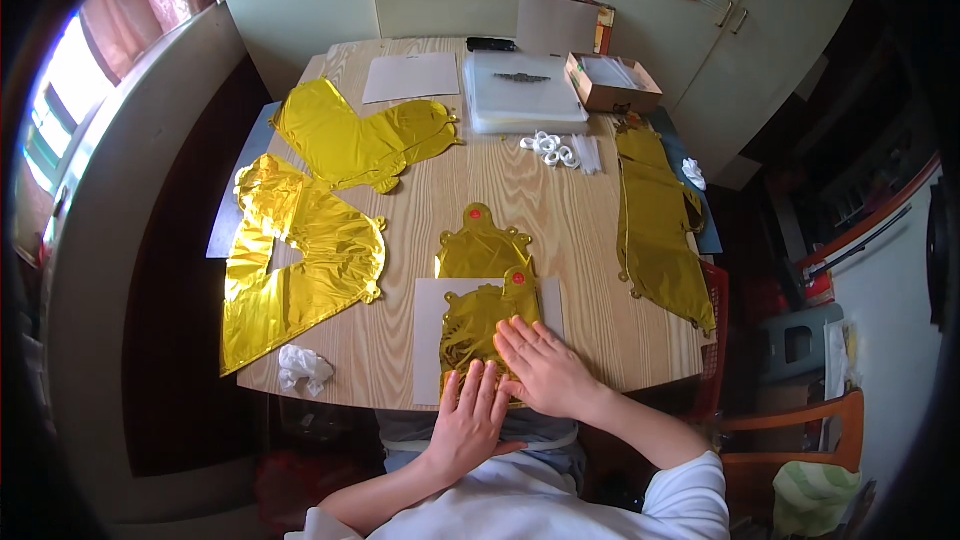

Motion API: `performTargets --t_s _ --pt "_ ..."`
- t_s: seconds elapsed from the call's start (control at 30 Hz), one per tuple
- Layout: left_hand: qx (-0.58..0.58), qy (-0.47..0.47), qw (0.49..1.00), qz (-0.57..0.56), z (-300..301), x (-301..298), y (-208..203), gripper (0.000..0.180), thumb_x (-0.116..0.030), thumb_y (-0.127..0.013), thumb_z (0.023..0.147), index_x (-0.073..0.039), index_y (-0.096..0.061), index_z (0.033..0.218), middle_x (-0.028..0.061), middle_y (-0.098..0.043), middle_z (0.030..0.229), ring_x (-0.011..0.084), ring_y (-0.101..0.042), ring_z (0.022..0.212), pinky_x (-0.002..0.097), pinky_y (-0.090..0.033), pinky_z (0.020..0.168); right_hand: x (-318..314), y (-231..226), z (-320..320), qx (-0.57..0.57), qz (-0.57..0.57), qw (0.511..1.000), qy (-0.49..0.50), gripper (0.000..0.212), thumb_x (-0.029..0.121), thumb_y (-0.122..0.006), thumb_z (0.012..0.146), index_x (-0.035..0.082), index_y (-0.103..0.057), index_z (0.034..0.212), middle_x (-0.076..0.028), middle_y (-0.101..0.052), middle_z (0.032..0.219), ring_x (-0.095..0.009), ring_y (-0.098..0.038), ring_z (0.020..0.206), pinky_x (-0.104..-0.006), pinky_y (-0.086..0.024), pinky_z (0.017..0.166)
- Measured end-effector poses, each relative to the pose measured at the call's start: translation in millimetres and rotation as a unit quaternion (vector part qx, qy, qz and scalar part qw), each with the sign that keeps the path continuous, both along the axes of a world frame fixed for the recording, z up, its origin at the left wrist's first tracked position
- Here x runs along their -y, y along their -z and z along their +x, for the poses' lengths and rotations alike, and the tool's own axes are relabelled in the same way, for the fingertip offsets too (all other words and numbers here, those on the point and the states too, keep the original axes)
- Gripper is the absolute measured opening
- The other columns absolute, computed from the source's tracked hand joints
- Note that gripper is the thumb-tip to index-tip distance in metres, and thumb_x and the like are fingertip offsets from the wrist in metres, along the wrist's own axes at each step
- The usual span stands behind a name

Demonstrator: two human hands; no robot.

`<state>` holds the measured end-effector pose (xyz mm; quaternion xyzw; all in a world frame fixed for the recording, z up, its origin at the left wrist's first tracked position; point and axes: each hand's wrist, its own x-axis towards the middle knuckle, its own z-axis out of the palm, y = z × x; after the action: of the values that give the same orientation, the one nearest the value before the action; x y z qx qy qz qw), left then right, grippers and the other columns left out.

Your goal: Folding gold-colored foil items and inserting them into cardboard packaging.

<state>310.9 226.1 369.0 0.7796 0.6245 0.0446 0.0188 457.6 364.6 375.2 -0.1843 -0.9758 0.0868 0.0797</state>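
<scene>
Both my hands lie flat on a folded gold foil balloon [478, 325] at the table's near edge. My left hand [468, 418] rests with outstretched fingers on its lower part. My right hand [545, 365] presses its right side, fingers extended and close together. Beneath the foil is a pale card [427, 340]. A second folded gold foil balloon [487, 252] lies just beyond, partly covered by the card's far edge. Each has a rounded tab with a red dot at its far end.
Flat gold foil balloons lie at left [290, 285], far left [330, 135] and right [660, 215]. Farther back are a stack of clear plastic bags [520, 105], a cardboard box [615, 98], white ribbon rolls [548, 147] and a white sheet [410, 77]. Crumpled tissue [304, 368] sits near left.
</scene>
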Motion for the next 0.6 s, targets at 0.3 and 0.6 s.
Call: performTargets --t_s 0.3,0.6 --pt "0.0 -0.001 1.0 0.023 -0.1 0.4 2.1 0.101 -0.073 -0.062 0.069 0.0 -0.047 0.137 0.0245 -0.041 0.144 0.0397 -0.034 0.138 0.0575 -0.023 0.112 -51.8 15.0 -9.0 0.035 0.019 0.999 0.007 0.072 0.049 -0.041 0.098 -0.001 -0.029 0.148 -0.019 -0.027 0.155 -0.033 -0.022 0.145 -0.0462 -0.014 0.119" --pt "-0.008 -0.001 1.0 0.026 -0.2 1.3 1.6 0.101 -0.073 -0.063 0.068 -0.001 -0.047 0.137 0.024 -0.041 0.144 0.0396 -0.034 0.138 0.0631 -0.022 0.109 -118.2 17.7 -28.4 0.126 0.048 0.984 0.113 0.088 0.067 -0.03 0.093 0.011 -0.004 0.155 -0.013 -0.006 0.161 -0.034 0.0 0.149 -0.0557 0.001 0.118"
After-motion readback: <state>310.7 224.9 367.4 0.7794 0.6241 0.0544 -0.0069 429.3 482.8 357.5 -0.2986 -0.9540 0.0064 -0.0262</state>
